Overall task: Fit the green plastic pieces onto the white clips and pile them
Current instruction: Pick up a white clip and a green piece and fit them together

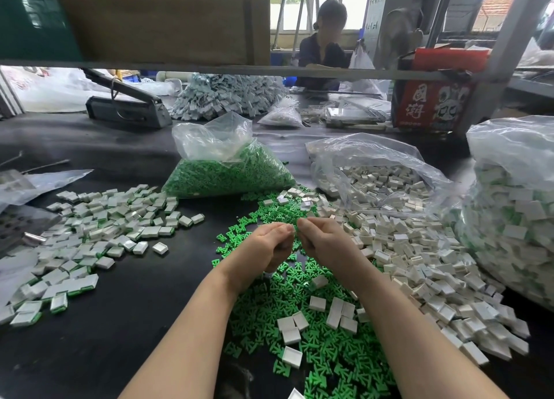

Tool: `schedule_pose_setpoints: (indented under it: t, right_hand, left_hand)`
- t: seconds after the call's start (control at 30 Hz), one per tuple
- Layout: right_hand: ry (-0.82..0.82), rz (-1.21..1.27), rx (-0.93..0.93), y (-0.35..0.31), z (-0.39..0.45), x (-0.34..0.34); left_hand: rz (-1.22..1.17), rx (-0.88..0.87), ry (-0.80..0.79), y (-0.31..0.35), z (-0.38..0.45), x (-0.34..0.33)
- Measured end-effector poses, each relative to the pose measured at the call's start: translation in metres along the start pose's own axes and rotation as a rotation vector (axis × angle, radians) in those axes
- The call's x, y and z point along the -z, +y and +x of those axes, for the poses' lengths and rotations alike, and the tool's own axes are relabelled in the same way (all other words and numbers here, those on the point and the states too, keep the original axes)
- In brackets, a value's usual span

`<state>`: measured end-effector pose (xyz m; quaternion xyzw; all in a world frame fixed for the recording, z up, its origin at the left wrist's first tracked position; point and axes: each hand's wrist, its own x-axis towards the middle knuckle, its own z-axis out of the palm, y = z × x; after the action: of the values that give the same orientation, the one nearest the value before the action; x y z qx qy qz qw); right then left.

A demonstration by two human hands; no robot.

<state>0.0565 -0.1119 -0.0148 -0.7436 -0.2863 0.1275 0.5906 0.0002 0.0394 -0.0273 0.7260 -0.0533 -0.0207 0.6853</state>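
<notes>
Both forearms reach in over the black table [126, 323]. Loose green plastic pieces [326, 347] carpet it underneath, white clips [419, 266] heaped right, finished pile [99, 227] left. Left hand [265, 248] and right hand [322, 242] meet fingertip to fingertip, fingers curled, pinching something tiny and mostly hidden; a green sliver shows between them. Its orientation and long axis cannot be told. Likely best: line up squarely, press until seated.
</notes>
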Motion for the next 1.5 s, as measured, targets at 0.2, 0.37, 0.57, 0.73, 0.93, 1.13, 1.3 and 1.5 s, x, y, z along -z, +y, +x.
schedule_pose_setpoints:
  t: [0.2, 0.37, 0.57, 0.73, 0.93, 1.13, 1.3, 1.5]
  right_hand:
    - [0.022, -0.18, 0.03, 0.004, 0.003, -0.003]
    - [0.024, -0.348, 0.018, 0.005, 0.002, -0.004]
    - [0.023, -0.34, 0.009, 0.004, 0.001, -0.008]
    - [0.01, -0.49, 0.03, 0.004, 0.001, -0.011]
    - [0.042, -0.517, 0.031, 0.005, 0.0, -0.012]
    - [0.082, -0.511, 0.034, 0.008, 0.001, -0.011]
    - [0.095, -0.491, 0.05, 0.01, 0.001, -0.01]
    - [0.085, -0.507, 0.052, 0.01, 0.001, -0.009]
  left_hand:
    - [0.064, 0.022, 0.001, -0.001, 0.0, 0.0]
    - [0.13, 0.055, 0.04, -0.001, 0.0, -0.002]
    - [0.169, 0.077, 0.091, 0.002, 0.002, -0.009]
    - [0.203, 0.081, 0.105, 0.003, 0.004, -0.013]
    - [0.313, 0.057, 0.153, -0.001, 0.007, -0.014]
    - [0.257, 0.054, 0.179, -0.002, 0.009, -0.019]
    - [0.245, 0.032, 0.2, -0.005, 0.012, -0.022]
    - [0.28, 0.038, 0.178, -0.005, 0.011, -0.02]
